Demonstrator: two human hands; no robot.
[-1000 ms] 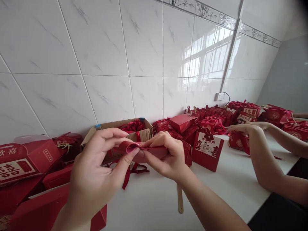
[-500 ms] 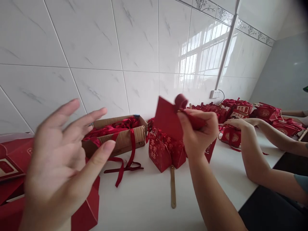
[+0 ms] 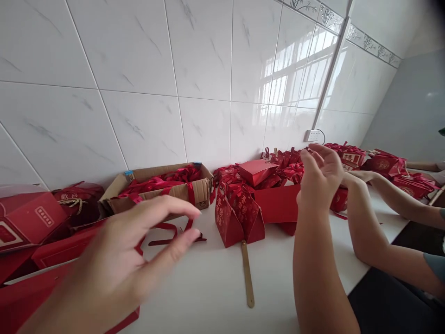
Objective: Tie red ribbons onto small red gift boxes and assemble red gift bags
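My left hand [image 3: 132,260] hovers low at the left, fingers spread and empty, above loose red ribbons [image 3: 174,232] that trail from a cardboard box [image 3: 163,192]. My right hand [image 3: 321,176] is raised at the centre right, fingers loosely open and holding nothing, above a pile of red gift boxes [image 3: 274,181]. A folded red gift box [image 3: 238,215] stands on the white counter [image 3: 208,287] between my hands, with a flat wooden stick [image 3: 247,273] lying in front of it.
Flat red cartons [image 3: 34,232] are stacked at the far left. Another person's forearms [image 3: 375,218] rest on the counter at the right, among more red boxes [image 3: 389,167]. A tiled wall [image 3: 174,83] runs close behind, with a socket [image 3: 312,135].
My right hand has let go of the red box it held up; that box now rests among the pile. My left hand has dropped lower, fingers still spread.
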